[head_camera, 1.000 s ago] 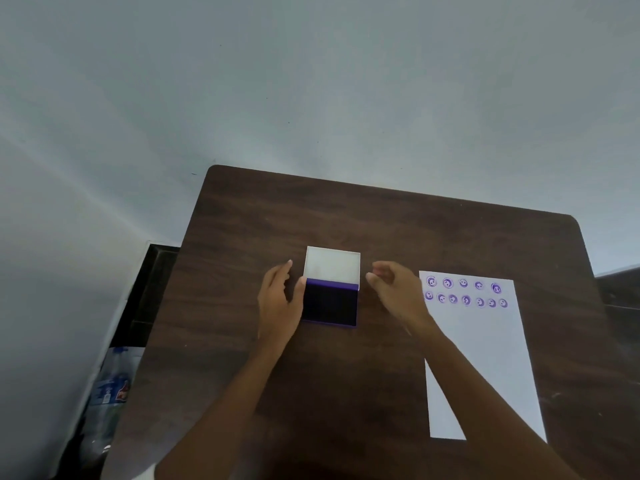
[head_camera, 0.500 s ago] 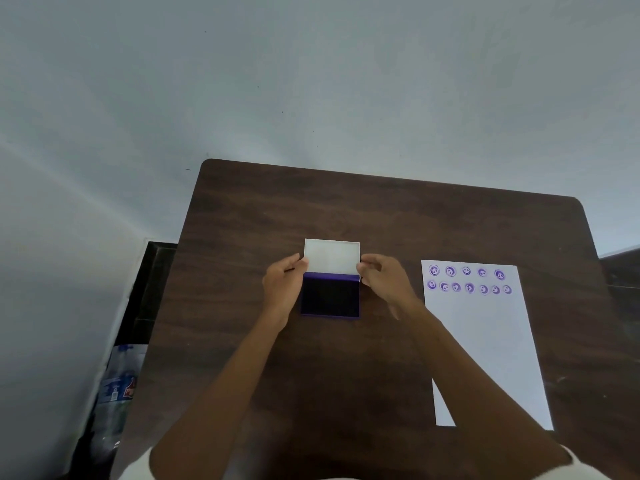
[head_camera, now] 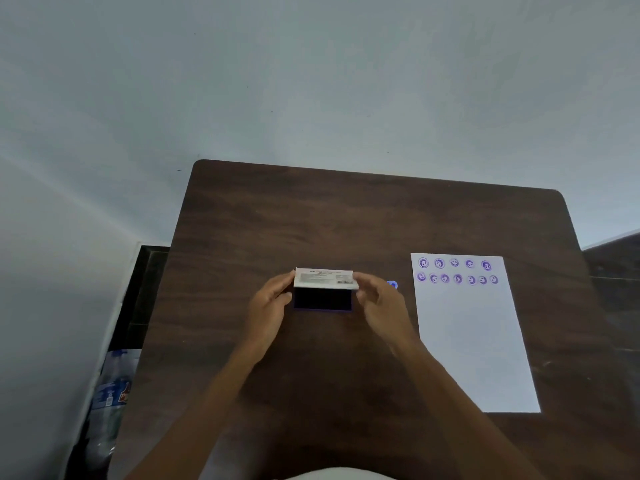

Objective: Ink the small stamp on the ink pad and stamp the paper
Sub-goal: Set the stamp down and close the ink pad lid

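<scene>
The purple ink pad sits mid-table with its dark inking surface showing. Its white hinged lid stands tilted over the back of the pad, printed label side facing me. My left hand pinches the lid's left end and my right hand pinches its right end. A small blue stamp peeks out just behind my right hand, mostly hidden. The white paper lies to the right, with two rows of purple round stamp marks along its far edge.
The dark wooden table stands against a pale wall. Its left edge drops to a dark low ledge. A plastic bottle stands on the floor at the lower left.
Both hands moved to the lid's ends and took hold of it. The lid swung up from lying flat open behind the pad and now tips toward me, label showing.
</scene>
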A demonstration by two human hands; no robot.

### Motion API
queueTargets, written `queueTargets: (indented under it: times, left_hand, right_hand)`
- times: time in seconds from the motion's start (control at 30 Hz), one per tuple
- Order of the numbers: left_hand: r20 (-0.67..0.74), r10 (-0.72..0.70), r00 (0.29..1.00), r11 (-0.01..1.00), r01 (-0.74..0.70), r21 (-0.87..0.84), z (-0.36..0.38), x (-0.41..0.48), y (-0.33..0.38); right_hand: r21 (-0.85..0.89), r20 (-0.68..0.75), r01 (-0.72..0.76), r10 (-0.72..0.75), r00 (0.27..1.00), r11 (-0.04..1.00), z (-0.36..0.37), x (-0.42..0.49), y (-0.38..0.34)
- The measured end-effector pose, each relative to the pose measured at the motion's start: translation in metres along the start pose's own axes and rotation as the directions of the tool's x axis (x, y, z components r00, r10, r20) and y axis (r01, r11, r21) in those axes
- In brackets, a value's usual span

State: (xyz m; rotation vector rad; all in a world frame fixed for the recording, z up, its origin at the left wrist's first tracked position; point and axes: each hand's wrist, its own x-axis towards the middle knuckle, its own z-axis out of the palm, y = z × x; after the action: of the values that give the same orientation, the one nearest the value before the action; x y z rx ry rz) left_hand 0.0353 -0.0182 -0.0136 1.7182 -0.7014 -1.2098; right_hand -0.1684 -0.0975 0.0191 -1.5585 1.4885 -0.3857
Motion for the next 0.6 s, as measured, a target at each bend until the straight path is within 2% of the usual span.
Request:
queueTargets:
  times: [0.2, 0.43, 0.5, 0.6]
  left_hand:
    - [0.006, -0.002, 1.0, 0.996, 0.001, 0.088, 0.006, -0.016, -0.015]
    - [0.049, 0.131, 0.99, 0.937, -0.139, 0.319, 0.01, -0.023, -0.016]
    - [0.06, 0.214, 0.975, 0.864, -0.218, 0.455, 0.011, -0.025, -0.019]
    - [0.164, 0.372, 0.914, 0.662, -0.385, 0.643, 0.013, -0.02, -0.024]
  right_hand:
    - [-0.077, 0.028, -0.005, 0.007, 1.0, 0.997, 0.019, -0.017, 0.026]
    - [-0.164, -0.056, 0.045, -0.054, 0.997, 0.985, 0.029, -0.02, 0.034]
    - [-0.251, -0.032, 0.128, -0.141, 0.99, 0.959, 0.031, -0.02, 0.033]
    - [-0.377, 0.058, 0.257, -0.255, 0.965, 0.89, 0.035, -0.013, 0.029]
